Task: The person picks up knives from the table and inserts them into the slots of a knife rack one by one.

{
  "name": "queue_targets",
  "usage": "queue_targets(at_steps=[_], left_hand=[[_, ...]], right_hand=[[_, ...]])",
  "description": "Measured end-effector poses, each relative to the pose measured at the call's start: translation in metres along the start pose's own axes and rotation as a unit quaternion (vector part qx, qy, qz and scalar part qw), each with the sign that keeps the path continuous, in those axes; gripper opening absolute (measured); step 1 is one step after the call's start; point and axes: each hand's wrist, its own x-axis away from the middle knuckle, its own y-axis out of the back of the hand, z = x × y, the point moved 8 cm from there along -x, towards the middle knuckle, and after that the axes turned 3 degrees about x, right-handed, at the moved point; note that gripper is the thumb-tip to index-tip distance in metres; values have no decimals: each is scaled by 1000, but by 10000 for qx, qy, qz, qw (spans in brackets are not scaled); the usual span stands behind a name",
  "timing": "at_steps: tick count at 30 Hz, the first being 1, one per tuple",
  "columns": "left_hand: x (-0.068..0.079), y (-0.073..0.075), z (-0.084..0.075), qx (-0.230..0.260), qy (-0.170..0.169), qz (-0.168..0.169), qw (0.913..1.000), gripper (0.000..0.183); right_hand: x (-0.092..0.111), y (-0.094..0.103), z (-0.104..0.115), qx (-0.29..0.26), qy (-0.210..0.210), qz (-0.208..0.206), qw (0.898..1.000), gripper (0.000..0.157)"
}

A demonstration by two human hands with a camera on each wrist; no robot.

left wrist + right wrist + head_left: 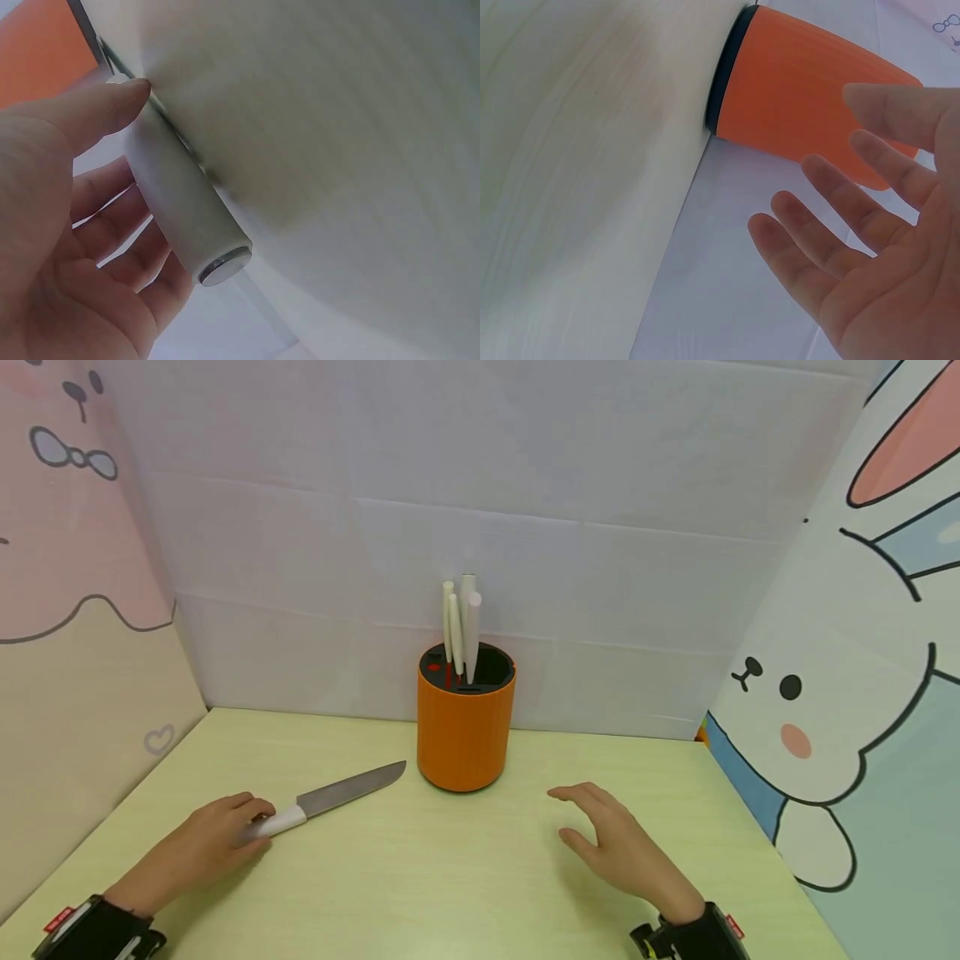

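A kitchen knife with a white handle and a broad grey blade lies on the table, tip toward an orange knife block. My left hand holds its handle, and the left wrist view shows the thumb on one side of the handle and the fingers on the other. My right hand is above the table to the right of the block, fingers spread and nothing in them. In the right wrist view, the orange block appears beyond those fingers.
Several white-handled tools stand in the block's black top. The pale wooden table meets a white wall sheet at the back. Cartoon-printed panels flank it on both sides.
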Motion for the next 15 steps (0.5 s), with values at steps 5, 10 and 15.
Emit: queue_targets(at_steps=[5, 10, 15], left_hand=[[0, -3, 4, 85, 88, 197, 9997, 34], [1, -3, 4, 100, 24, 162, 9998, 32], [2, -1, 3, 224, -20, 166, 9996, 32]], right_hand=[[1, 1, -1, -32, -16, 20, 10000, 49], [1, 1, -3, -36, -31, 60, 10000, 50], [2, 1, -3, -40, -4, 60, 10000, 51]])
